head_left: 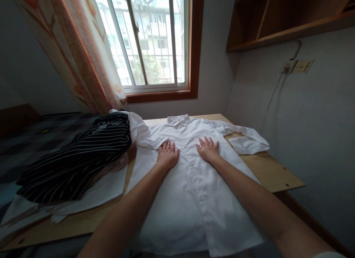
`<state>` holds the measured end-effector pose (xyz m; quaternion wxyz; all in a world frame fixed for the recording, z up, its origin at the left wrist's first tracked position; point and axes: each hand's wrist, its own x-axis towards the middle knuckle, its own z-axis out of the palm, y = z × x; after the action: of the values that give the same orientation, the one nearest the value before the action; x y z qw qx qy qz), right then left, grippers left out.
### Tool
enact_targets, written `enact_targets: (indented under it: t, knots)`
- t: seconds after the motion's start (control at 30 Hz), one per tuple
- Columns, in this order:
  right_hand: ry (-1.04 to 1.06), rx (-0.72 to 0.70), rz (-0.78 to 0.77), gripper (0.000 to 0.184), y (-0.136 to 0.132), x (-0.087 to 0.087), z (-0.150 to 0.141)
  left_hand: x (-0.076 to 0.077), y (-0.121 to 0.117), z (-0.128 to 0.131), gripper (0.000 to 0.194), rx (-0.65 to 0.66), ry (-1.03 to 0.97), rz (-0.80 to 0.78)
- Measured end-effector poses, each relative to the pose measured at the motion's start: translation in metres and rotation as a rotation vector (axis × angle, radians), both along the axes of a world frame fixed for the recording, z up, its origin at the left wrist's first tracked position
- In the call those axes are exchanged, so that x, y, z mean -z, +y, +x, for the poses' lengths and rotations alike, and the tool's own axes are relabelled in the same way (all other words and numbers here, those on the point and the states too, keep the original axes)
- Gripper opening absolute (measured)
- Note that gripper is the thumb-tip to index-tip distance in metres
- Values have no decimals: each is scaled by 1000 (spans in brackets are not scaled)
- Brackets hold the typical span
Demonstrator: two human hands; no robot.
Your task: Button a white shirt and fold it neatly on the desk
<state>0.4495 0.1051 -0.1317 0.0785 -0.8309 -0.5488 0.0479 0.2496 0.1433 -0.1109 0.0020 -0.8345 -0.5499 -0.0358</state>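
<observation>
Head view | white shirt (pixel 188 187) lies directly beneath left hand (pixel 168 155) and right hand (pixel 208 150) | both laid flat, palm down

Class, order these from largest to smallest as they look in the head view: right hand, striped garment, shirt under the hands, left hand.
1. Shirt
2. Striped garment
3. Left hand and right hand: too alike to rank.
</observation>
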Motion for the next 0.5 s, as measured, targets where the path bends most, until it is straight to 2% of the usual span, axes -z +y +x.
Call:
enact_targets:
  t: [0.13, 0.33, 0.5]
  knots:
    - [-35, -27, 39, 58, -32, 0, -9, -1, -31, -6, 63, 37, 60, 73]
    - [-111, -91, 58, 55, -96, -1, -28, -6, -97, -20, 58, 85, 126, 143]
    - [-130, -139, 35, 53, -136, -9, -36, -22, -135, -29, 53, 126, 173, 111]
